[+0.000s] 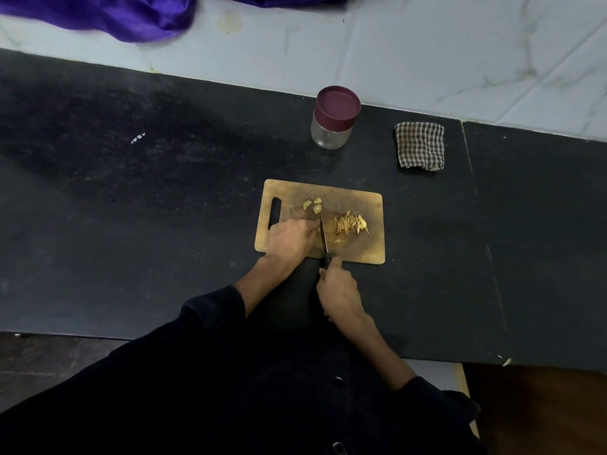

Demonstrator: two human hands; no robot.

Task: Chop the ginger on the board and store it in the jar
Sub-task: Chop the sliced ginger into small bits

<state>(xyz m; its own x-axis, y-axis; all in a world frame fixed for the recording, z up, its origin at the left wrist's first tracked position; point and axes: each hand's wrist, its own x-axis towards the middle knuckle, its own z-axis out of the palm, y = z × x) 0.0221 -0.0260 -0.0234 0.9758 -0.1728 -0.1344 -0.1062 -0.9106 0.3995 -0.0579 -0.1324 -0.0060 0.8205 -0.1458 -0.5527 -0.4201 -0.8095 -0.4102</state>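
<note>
A wooden cutting board (368,247) lies on the black counter. Chopped ginger strips (350,223) are piled on its right half, and a few larger ginger pieces (313,205) sit near its far edge. My left hand (289,239) rests on the board with fingers curled down on a ginger piece that is mostly hidden, right beside the blade. My right hand (338,292) grips the black handle of a knife (324,238), its blade pointing away across the board. A glass jar (331,131) with a maroon lid on stands behind the board.
A folded checked cloth (420,145) lies to the right of the jar. Purple fabric (108,13) hangs over the white tiled wall at top left. A seam in the counter (473,192) runs right of the board. My dark sleeves fill the foreground.
</note>
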